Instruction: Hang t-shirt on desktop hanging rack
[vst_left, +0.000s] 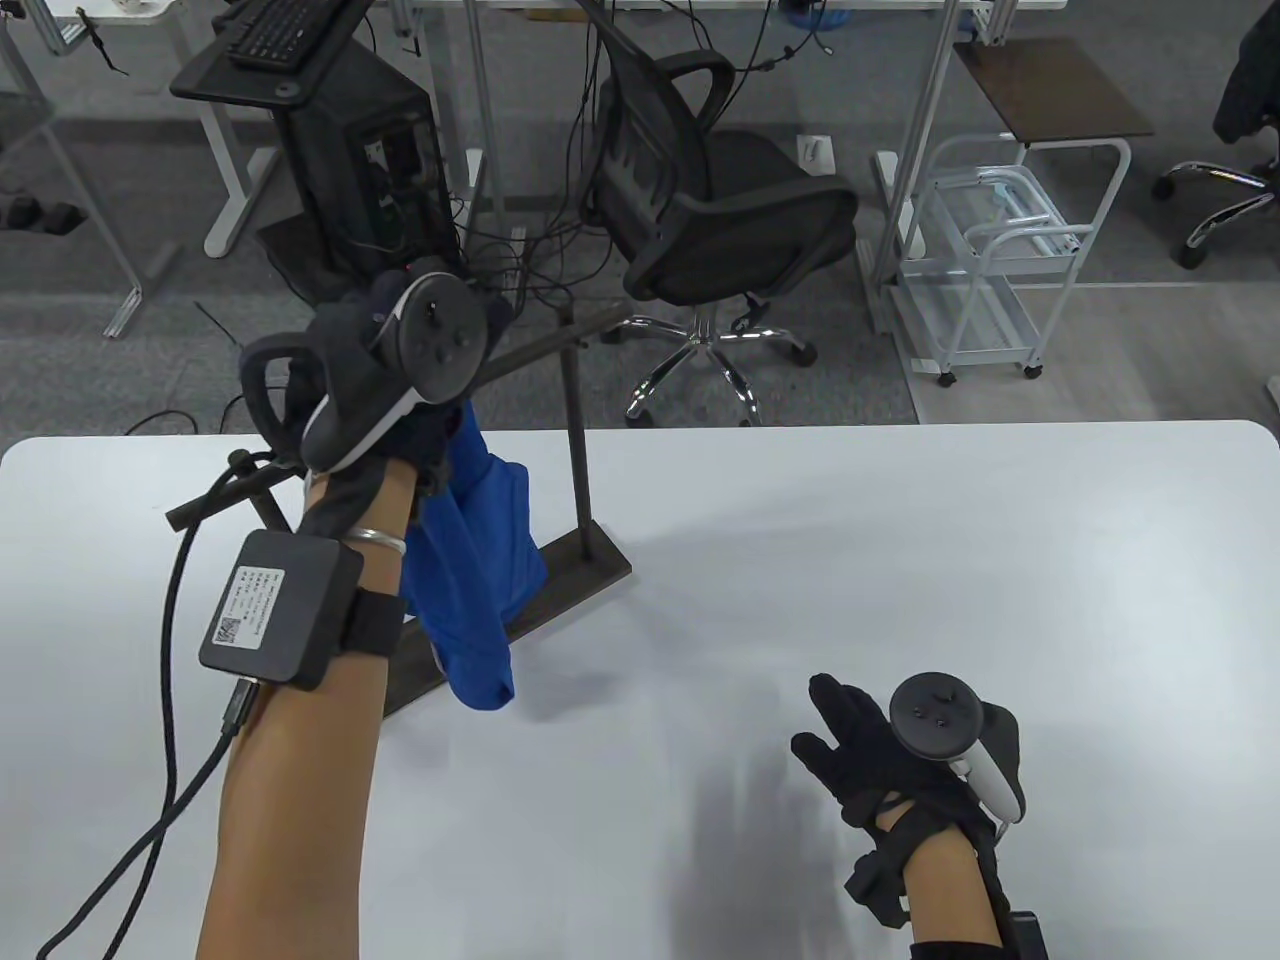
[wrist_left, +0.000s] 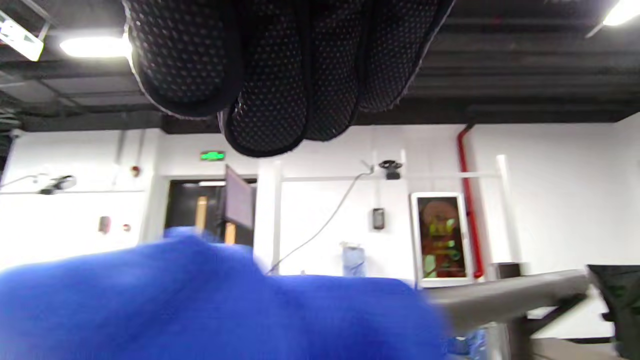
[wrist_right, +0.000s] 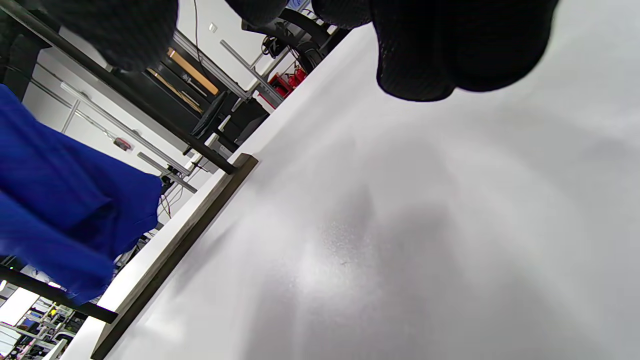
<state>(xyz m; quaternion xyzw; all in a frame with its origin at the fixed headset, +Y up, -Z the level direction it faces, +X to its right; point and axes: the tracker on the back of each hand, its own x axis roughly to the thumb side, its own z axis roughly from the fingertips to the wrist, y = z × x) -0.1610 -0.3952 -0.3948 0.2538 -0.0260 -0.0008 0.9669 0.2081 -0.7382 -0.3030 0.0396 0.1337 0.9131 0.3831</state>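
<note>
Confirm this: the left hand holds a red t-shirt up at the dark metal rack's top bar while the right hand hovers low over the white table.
Wrong colour: the t-shirt is blue, as the table view shows. The rest stands: left hand at the rack, right hand over the table.

The left hand (vst_left: 375, 375) is raised high at the rack's top bar (vst_left: 530, 350), forearm upright. The right hand (vst_left: 900, 765) hovers low, well right of that bar, fingers (vst_left: 835, 715) spread forward.

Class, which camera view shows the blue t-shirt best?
The table view: the blue t-shirt hangs from the rack bar under the left hand. The left wrist view shows a blurred blue mass; the right wrist view shows part at its left edge.
</note>
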